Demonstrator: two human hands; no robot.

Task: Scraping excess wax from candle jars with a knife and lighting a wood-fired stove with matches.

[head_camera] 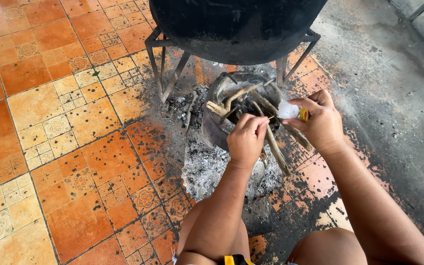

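Note:
My left hand is closed, pinching a thin matchstick whose tip points right. My right hand grips a small yellow box and a white lump pressed against it. The matchstick's tip meets the white lump. Both hands hover over a round, blackened metal fire ring filled with several dry sticks.
A big sooty black pot sits on a metal stand just behind the fire ring. Grey ash lies piled in front. Orange patterned tiles spread to the left, stained concrete to the right. My knees show at the bottom.

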